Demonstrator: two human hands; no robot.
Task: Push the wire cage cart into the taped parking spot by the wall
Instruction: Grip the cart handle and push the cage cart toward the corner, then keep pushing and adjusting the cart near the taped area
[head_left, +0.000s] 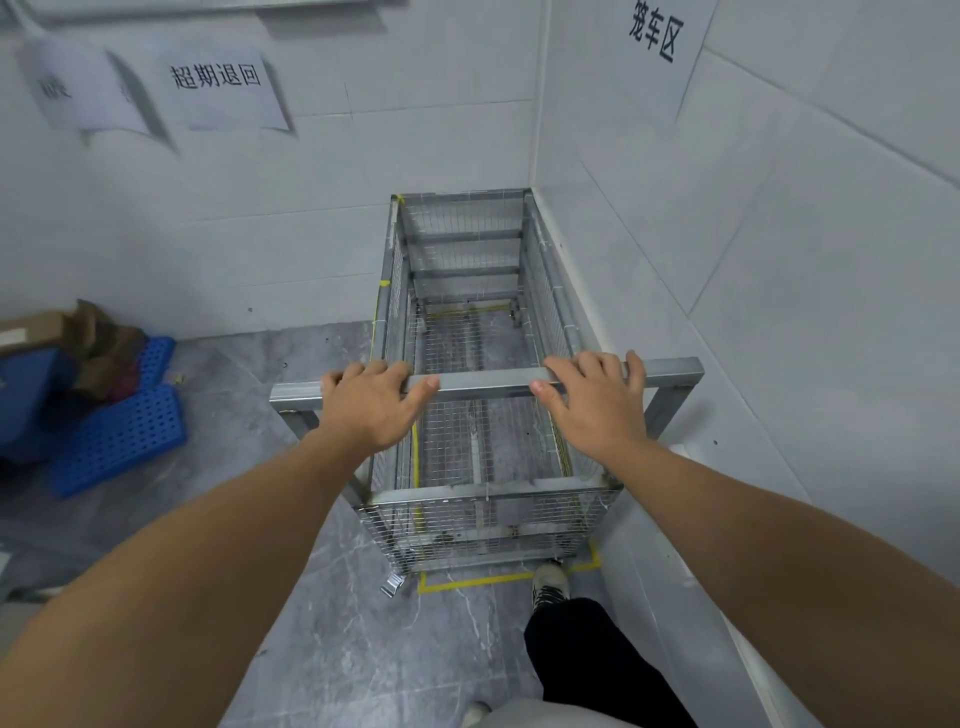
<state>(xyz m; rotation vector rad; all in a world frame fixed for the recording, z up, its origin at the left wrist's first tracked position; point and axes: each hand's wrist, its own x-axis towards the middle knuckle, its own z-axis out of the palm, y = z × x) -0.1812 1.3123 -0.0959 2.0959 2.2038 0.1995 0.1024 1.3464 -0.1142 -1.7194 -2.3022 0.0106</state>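
Observation:
A metal wire cage cart (467, 332) stands in the room's corner, its far end against the back wall and its right side along the right wall. Yellow tape (478, 581) marks a rectangle on the grey floor; the near tape line shows just in front of the cart's near wheels. My left hand (371, 402) and my right hand (595, 400) both rest on the cart's square metal handle bar (485, 383), fingers over its far side and thumbs on the near side. The cage holds nothing.
Blue perforated plastic crates (117, 431) and crumpled cardboard (78, 332) lie on the floor to the left. Paper signs (218, 78) hang on the tiled walls. My right foot (549, 582) touches the tape's near corner. A small metal bracket (392, 584) lies by the cart's near left wheel.

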